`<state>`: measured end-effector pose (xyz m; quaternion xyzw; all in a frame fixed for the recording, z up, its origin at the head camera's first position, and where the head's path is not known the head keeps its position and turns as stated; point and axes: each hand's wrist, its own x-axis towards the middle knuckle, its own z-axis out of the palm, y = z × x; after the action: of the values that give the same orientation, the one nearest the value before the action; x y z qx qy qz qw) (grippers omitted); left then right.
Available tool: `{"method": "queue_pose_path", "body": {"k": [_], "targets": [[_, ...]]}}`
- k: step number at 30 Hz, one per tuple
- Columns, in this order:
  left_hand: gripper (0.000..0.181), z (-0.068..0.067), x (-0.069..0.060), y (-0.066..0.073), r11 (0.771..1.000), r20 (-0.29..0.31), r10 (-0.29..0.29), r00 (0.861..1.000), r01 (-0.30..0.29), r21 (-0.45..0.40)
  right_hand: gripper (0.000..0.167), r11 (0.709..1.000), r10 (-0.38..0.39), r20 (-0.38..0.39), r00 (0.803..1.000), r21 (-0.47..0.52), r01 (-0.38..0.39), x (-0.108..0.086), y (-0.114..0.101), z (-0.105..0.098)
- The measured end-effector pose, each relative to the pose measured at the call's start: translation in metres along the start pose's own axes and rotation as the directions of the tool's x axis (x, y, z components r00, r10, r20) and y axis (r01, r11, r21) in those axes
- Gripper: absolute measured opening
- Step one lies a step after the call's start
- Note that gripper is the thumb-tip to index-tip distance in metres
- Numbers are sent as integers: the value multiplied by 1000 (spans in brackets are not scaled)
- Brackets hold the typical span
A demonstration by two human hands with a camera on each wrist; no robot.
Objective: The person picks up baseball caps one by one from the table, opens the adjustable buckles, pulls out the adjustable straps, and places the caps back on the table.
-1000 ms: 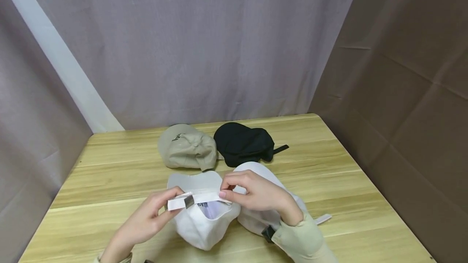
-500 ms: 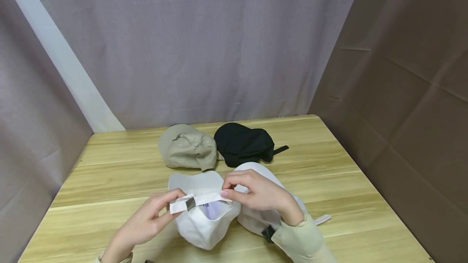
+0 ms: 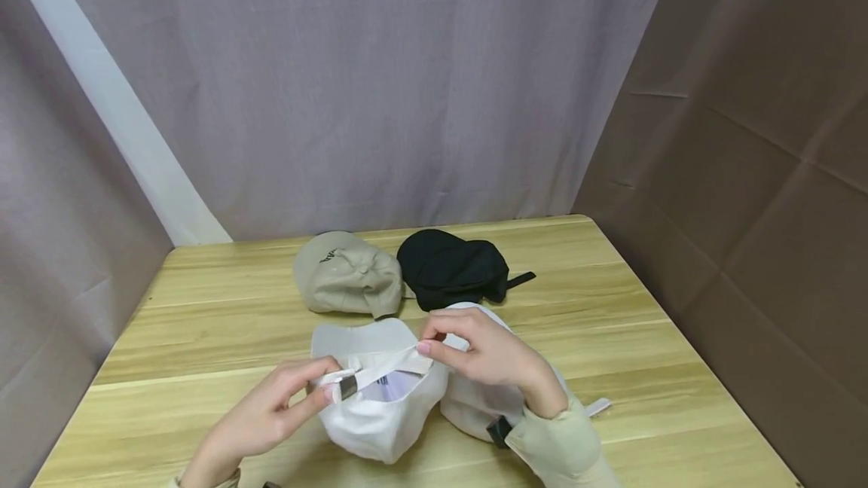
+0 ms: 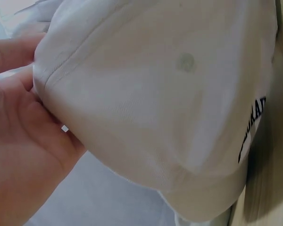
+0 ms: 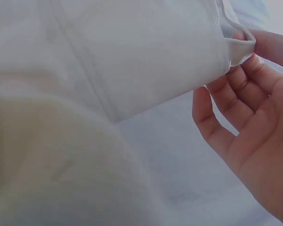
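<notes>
A white baseball cap (image 3: pixel 386 435) sits near the table's front with its back opening facing me and its brim pointing away. Its white back strap (image 3: pixel 383 369) passes through a metal buckle (image 3: pixel 348 387). My left hand (image 3: pixel 267 413) pinches the strap's left end beside the buckle, with the thumb at the buckle's edge. To the right, my right hand (image 3: pixel 484 352) pinches the strap between thumb and index finger. The right wrist view shows the strap bent into a loop (image 5: pixel 240 51) at the fingertips. Dark lettering shows on the cap (image 4: pixel 254 115) in the left wrist view.
Another white cap (image 3: pixel 475 409) lies under my right forearm, its strap end (image 3: pixel 598 407) sticking out rightward. Behind are a beige cap (image 3: pixel 356 277) and a black cap (image 3: pixel 450 269), side by side on the wooden table (image 3: pixel 203 322). Curtains (image 3: pixel 380 81) enclose the table.
My right hand has moved slightly up and right, lifting the strap, which was flat and now slants upward. My left thumb has come over the strap end beside the buckle, and the buckle has tilted.
</notes>
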<state>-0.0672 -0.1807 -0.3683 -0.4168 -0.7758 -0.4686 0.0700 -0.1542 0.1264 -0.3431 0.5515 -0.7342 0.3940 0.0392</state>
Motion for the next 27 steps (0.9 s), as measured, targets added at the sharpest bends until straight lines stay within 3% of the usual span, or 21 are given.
{"method": "queue_pose_path", "body": {"k": [4,14,27], "targets": [[33,-4,-4,2,1000,-11,-21,1000,21,4,12,1000,5,-35,999,-20,-6,-2,0,-5],[34,-6,-7,2,999,-53,-53,997,54,8,12,999,14,-16,1000,-39,-15,-2,2,-5],[34,-7,-9,2,998,-68,-47,997,50,36,12,1000,-2,-11,1000,-25,1,-3,1,-5]]}}
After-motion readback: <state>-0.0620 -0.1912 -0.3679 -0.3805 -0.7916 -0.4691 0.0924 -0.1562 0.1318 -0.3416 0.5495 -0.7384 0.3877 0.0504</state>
